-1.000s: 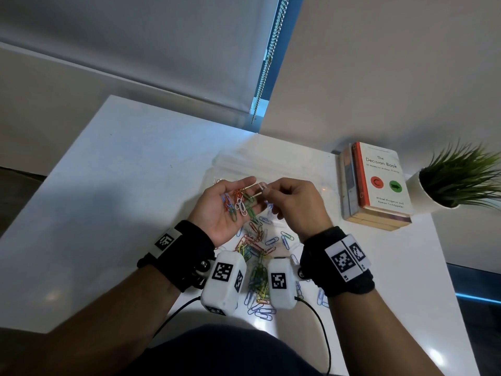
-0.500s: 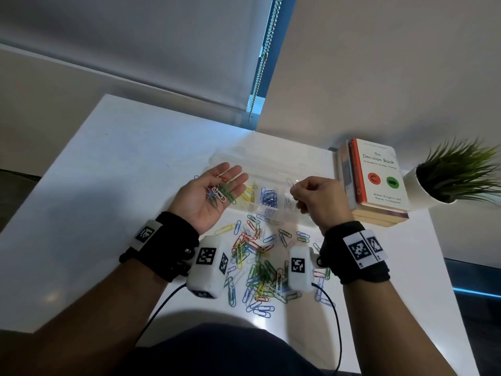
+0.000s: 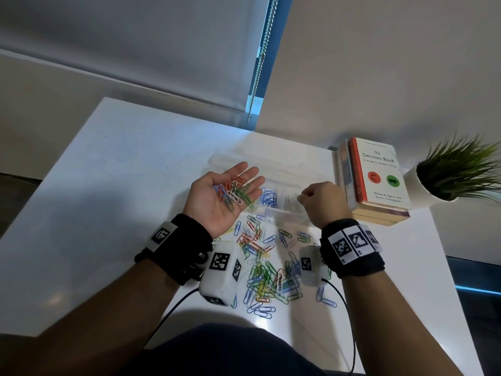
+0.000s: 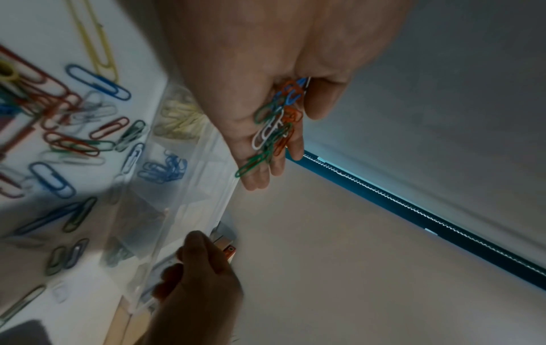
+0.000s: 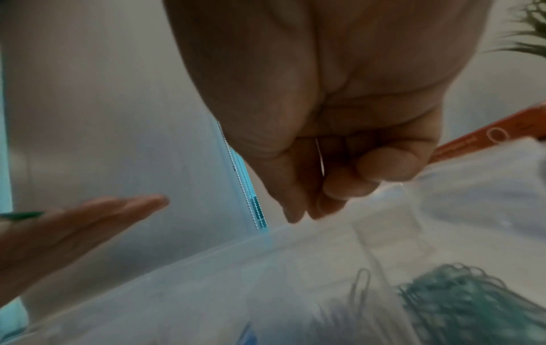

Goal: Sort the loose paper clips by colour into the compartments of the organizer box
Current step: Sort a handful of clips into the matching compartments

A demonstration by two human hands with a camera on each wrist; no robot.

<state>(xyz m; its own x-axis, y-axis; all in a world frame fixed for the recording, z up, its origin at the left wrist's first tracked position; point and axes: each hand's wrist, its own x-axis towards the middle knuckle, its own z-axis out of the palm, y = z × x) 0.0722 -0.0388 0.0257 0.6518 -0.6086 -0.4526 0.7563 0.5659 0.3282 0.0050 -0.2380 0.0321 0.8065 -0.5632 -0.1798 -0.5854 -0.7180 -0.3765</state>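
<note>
White desk. Right hand pinches pale clip over box; release low, above matching compartment. Left hand flat, cradling mixed clips.

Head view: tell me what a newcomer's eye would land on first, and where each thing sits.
First, the left hand, held palm up above the white table, carrying a small heap of red, green, blue and white paper clips. Next, the scatter of loose coloured clips on the table between the two wrists. To the right, the right hand hangs curled over the clear organizer box, pinching a pale clip.
</note>
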